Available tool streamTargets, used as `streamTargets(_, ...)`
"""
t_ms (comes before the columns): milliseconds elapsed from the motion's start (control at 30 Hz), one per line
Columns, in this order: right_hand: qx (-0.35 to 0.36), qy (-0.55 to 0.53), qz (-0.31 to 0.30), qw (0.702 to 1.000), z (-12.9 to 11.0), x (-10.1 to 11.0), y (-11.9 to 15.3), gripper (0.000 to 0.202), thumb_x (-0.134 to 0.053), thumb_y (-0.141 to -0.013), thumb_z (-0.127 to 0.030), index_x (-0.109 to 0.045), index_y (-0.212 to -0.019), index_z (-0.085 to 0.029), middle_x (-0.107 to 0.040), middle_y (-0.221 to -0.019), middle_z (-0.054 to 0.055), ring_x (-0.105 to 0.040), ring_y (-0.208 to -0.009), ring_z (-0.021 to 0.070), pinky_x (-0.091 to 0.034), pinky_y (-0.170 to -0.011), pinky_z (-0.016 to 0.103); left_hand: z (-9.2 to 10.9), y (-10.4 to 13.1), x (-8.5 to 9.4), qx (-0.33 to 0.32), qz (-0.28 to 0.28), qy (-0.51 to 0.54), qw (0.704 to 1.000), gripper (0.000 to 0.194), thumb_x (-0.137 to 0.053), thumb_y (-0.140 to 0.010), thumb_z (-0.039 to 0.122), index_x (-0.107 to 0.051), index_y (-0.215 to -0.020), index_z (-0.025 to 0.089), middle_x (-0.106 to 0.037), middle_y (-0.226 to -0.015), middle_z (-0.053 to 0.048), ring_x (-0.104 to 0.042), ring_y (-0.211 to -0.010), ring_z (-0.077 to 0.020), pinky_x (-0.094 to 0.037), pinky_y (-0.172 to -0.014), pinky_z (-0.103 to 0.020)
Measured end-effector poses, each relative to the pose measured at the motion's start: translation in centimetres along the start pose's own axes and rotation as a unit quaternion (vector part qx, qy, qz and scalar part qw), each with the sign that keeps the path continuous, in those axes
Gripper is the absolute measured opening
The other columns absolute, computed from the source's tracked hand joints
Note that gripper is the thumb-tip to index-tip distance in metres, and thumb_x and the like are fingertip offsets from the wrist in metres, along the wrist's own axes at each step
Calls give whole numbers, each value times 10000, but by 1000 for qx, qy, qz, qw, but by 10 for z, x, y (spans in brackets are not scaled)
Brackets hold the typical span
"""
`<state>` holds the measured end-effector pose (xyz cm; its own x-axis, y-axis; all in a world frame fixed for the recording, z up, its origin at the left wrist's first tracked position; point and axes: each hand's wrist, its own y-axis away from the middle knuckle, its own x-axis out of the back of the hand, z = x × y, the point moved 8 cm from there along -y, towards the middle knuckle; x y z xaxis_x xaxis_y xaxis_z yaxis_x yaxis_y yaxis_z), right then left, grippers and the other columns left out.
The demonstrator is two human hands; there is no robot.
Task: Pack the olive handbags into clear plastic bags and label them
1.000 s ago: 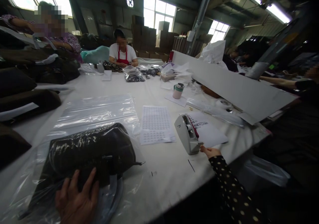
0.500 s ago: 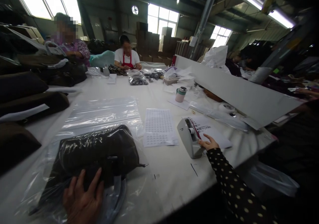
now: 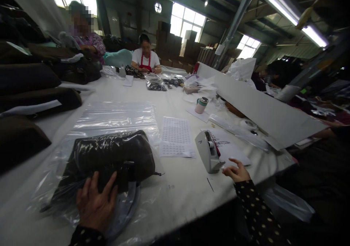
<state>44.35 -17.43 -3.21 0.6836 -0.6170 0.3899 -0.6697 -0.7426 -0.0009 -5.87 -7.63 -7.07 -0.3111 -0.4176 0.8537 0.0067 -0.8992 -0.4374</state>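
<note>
A dark handbag [image 3: 109, 153] lies inside a clear plastic bag [image 3: 120, 116] on the table, its strap partly showing at the near side. My left hand [image 3: 97, 202] rests flat on it through the plastic, fingers spread. Just off the front of a grey tape dispenser [image 3: 206, 153] is my right hand [image 3: 237, 171]. Its thumb and a finger pinch what looks like the end of a strip of clear tape, hard to see, while the index finger sticks out. A sheet of printed labels [image 3: 177, 136] lies between the handbag and the dispenser.
Behind the dispenser are a handwritten sheet [image 3: 235, 153], a lidded cup [image 3: 201, 105] and clear plastic film [image 3: 237, 131]. Several dark bags [image 3: 30, 103] are stacked at the left. A long white board [image 3: 259, 100] leans along the right. Two people sit across the table.
My right hand has drawn back from the dispenser, slightly right and toward me. The left hand stays on the handbag. The whole view has shifted a little.
</note>
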Motion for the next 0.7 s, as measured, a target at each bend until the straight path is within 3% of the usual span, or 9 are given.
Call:
streamTargets(100,60,-158,-150,974,-59,-61,20,597,-712,-562,-413,-377,-1026,-243,-551,-554,-73,-463,-430,105,-382,-458,251,0,0,1,-3,6,16,1000,351,-455,-819,307,-598,-1131,235,-278,-1404,-109,-239,-1279,-346,-206,-1013,-543)
streamTargets(200,91,-209,-299,927,-110,-128,46,547,-697,-611,-397,-361,-1022,-265,-534,-556,-78,-423,-428,91,-316,-418,219,-2,2,4,1,18,31,999,352,-472,-818,263,-577,-1154,270,-309,-1390,-89,-236,-1279,-328,-201,-1018,-537)
streamTargets(300,115,-197,-441,868,-149,-199,77,463,-651,-670,-394,-350,-997,-263,-546,-581,-60,-428,-456,97,-316,-423,219,-4,7,7,-8,25,41,999,386,-505,-804,236,-548,-1179,317,-333,-1379,-74,-264,-1263,-320,-216,-1014,-531)
streamTargets(433,161,-80,-585,791,-185,-300,133,404,-632,-691,-362,-332,-939,-254,-546,-598,-60,-455,-478,98,-342,-439,213,-9,12,7,-4,21,64,998,423,-531,-799,272,-501,-1211,362,-323,-1396,-66,-297,-1252,-308,-224,-1013,-530)
streamTargets(500,243,28,-600,762,-199,-347,164,407,-653,-660,-344,-345,-909,-246,-545,-585,-68,-476,-474,98,-371,-465,217,-11,14,7,1,25,72,997,424,-523,-807,281,-490,-1222,355,-319,-1405,-64,-295,-1259,-300,-213,-1025,-521)
streamTargets(600,424,297,-515,683,-206,-405,199,400,-651,-651,-318,-405,-953,-227,-602,-618,-19,-571,-552,165,-428,-549,276,-13,16,7,3,32,74,997,421,-508,-815,279,-484,-1231,338,-326,-1406,-68,-279,-1274,-296,-200,-1035,-518)
streamTargets(667,475,424,-454,623,-203,-433,207,407,-635,-668,-273,-435,-1014,-196,-635,-650,52,-615,-613,249,-447,-576,356,-14,18,6,3,32,75,997,435,-509,-815,288,-465,-1244,349,-308,-1416,-75,-274,-1279,-297,-208,-1031,-521)
streamTargets(700,480,452,-439,611,-203,-442,205,429,-640,-663,-253,-441,-1037,-182,-642,-657,82,-623,-627,282,-449,-575,389,-14,18,6,1,31,77,997,448,-514,-813,294,-451,-1252,361,-291,-1424,-75,-276,-1279,-297,-215,-1027,-522)
